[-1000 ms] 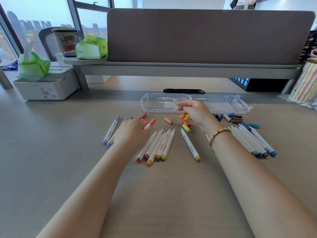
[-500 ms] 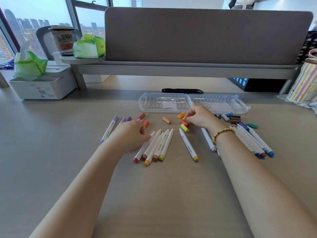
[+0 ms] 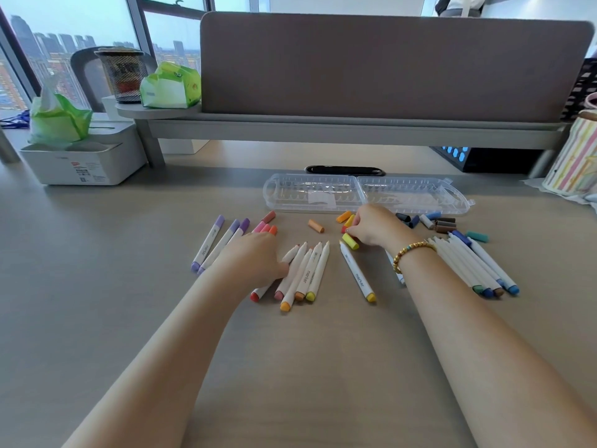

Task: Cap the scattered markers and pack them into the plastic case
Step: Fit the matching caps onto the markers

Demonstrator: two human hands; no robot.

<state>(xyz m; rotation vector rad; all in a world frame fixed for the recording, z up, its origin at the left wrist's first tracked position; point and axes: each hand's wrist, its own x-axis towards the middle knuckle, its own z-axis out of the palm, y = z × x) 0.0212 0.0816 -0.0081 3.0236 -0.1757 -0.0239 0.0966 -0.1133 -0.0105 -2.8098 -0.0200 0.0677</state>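
Clear plastic case [image 3: 416, 197] is left open at the back of the desk [image 3: 97, 286], with markers spread in front.
A red cap [image 3: 344, 230] is pinched by the right hand [image 3: 371, 226] beside the yellow cap [image 3: 350, 241]. The left hand [image 3: 250, 257] is rested on the warm-coloured markers [image 3: 307, 274], fingers curled; whether one is gripped cannot be told.

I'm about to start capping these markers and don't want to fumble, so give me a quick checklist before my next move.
1. Clear plastic case open and lying flat: ok.
2. Right hand at the warm-coloured loose caps, by the yellow cap: ok.
3. Cap held in its fingers: cannot tell.
4. Left hand on the uncapped warm-coloured markers: ok.
5. Marker tips pointing toward the caps: ok.
6. Markers already in the case: not ok, none.
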